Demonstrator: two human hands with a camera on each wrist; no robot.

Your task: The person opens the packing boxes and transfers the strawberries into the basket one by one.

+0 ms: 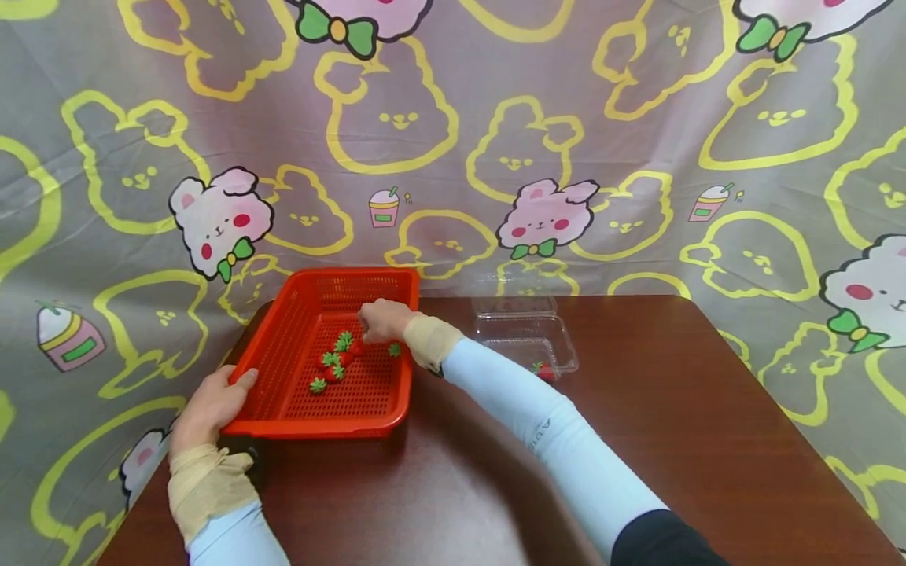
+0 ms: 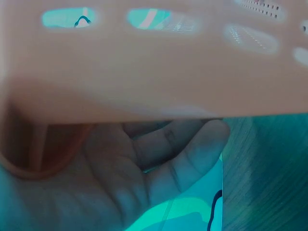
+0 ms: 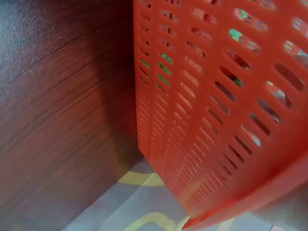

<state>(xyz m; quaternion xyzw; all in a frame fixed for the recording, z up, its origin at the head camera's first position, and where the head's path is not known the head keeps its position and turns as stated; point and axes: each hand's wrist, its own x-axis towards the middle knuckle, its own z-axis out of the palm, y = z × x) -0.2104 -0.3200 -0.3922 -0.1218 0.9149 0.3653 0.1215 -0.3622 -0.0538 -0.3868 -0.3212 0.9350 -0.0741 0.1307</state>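
Note:
A red perforated basket (image 1: 318,428) sits at the table's left edge with several strawberries (image 1: 333,369) on its floor. My left hand (image 1: 208,405) grips the basket's near left corner, thumb on the rim. In the left wrist view the fingers (image 2: 183,159) curl under the basket rim (image 2: 144,62). My right hand (image 1: 378,321) reaches into the basket from the right, its curled fingers pinching a strawberry (image 1: 357,346) just above the floor. The right wrist view shows only the basket's outer wall (image 3: 207,110), not the hand.
A clear plastic clamshell box (image 1: 527,334) lies open right of the basket, with one strawberry (image 1: 543,369) inside. The brown wooden table (image 1: 672,409) extends right and forward. A cartoon-print cloth (image 1: 453,141) hangs behind and drapes past the table's edges.

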